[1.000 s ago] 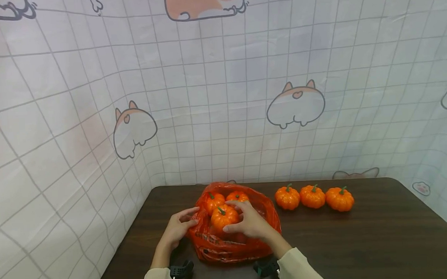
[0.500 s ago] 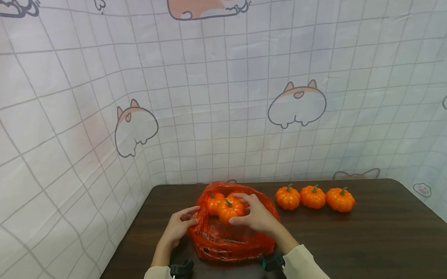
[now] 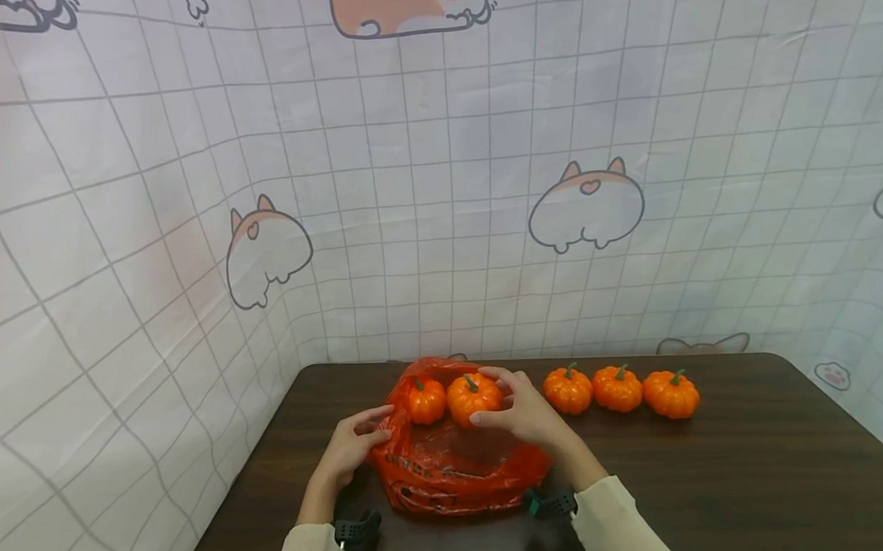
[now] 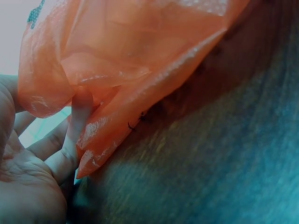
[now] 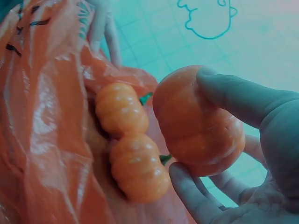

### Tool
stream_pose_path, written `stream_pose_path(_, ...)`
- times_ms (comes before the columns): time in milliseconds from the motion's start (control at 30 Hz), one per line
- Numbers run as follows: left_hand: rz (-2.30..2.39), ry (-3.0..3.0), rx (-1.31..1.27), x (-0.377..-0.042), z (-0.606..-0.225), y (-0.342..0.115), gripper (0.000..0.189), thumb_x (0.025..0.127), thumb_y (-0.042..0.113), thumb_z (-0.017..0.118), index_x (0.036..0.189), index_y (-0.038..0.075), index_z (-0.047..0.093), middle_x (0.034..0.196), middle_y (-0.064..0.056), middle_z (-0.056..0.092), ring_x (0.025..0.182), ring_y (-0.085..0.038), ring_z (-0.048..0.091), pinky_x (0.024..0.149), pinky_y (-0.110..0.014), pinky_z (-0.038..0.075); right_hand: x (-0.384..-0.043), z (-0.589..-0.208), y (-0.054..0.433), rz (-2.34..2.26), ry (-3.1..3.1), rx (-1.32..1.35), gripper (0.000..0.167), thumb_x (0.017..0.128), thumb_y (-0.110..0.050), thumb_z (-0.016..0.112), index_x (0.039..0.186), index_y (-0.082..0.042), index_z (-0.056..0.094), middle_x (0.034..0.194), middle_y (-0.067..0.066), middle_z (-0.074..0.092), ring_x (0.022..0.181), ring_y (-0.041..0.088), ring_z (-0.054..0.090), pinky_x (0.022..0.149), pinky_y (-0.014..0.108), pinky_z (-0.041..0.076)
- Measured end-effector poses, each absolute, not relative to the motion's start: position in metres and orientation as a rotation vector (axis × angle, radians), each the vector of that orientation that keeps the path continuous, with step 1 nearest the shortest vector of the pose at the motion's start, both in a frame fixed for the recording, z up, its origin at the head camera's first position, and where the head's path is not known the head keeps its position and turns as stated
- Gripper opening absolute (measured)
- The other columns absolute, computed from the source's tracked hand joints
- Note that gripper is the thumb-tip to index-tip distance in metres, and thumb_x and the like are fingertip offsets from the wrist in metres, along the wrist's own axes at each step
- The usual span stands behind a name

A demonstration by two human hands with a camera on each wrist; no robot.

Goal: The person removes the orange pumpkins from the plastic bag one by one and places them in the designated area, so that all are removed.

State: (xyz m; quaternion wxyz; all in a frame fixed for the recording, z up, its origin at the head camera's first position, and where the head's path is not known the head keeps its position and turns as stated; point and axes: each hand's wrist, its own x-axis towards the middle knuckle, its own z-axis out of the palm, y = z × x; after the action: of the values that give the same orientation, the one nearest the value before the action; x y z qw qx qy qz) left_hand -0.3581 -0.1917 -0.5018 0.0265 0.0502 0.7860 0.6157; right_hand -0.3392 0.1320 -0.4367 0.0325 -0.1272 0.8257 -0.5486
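Observation:
A red plastic bag [image 3: 458,495] lies with its mouth open on the brown table. My left hand [image 3: 347,449] grips the bag's left edge, and in the left wrist view the fingers [image 4: 77,126] press into a fold of the film. A small orange pumpkin [image 3: 471,399] is pinched between thumb and fingers of my right hand [image 3: 531,414], raised over the bag's mouth. In the right wrist view two more pumpkins sit inside the bag, an upper one [image 5: 120,108] and a lower one [image 5: 139,168]; the head view shows only one of them [image 3: 426,403].
To the bag's right, three pumpkins stand in a row near the table's back edge: a left one [image 3: 567,391], a middle one [image 3: 617,389] and a right one [image 3: 671,394]. A white gridded curtain [image 3: 452,185] hangs behind the table [image 3: 680,479] and along its left.
My right hand has lifted the pumpkin out of the bag's middle and carried it to the right and farther back. My left hand stays at the bag's edge.

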Motion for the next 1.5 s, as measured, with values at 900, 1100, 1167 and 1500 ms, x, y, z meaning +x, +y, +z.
stream_pose_path(900,1.917,2.388,0.162,-0.358,-0.504,-0.192,0.046,0.098,0.012,0.068,0.142,0.006,0.06,0.116,-0.02,0.066,0.089,-0.018,0.065,0.076,-0.033,0.057,-0.334,-0.422,0.172,-1.711,2.607,-0.384,0.077,0.085,-0.034,0.084,0.152,-0.023,0.047,0.14,0.017,0.038,0.126,0.04,0.051,0.088,0.046,0.056)
stream_pose_path(1100,1.919,2.378,0.171,-0.357,-0.502,-0.193,0.046,0.098,0.012,0.067,0.143,0.005,0.06,0.116,-0.02,0.066,0.09,-0.018,0.065,0.076,-0.033,0.057,-0.327,-0.427,0.188,-1.602,2.712,-0.413,0.077,0.085,-0.04,0.084,0.151,-0.032,0.047,0.144,0.014,0.038,0.129,0.04,0.047,0.094,0.051,0.053)
stream_pose_path(1167,1.914,2.375,0.178,-0.356,-0.502,-0.193,0.046,0.098,0.012,0.067,0.143,0.005,0.06,0.116,-0.02,0.066,0.09,-0.018,0.066,0.076,-0.033,0.057,-0.325,-0.431,0.195,-1.586,2.733,-0.426,0.077,0.084,-0.04,0.084,0.151,-0.031,0.047,0.146,0.015,0.038,0.129,0.04,0.048,0.096,0.052,0.053)
stream_pose_path(1500,1.916,2.37,0.174,-0.357,-0.501,-0.193,0.043,0.098,0.009,0.066,0.14,0.007,0.062,0.113,-0.018,0.067,0.091,-0.019,0.067,0.077,-0.033,0.059,-0.319,-0.437,0.227,-1.526,2.781,-0.464,0.076,0.086,-0.04,0.083,0.151,-0.026,0.047,0.144,0.017,0.038,0.125,0.041,0.05,0.096,0.05,0.054)
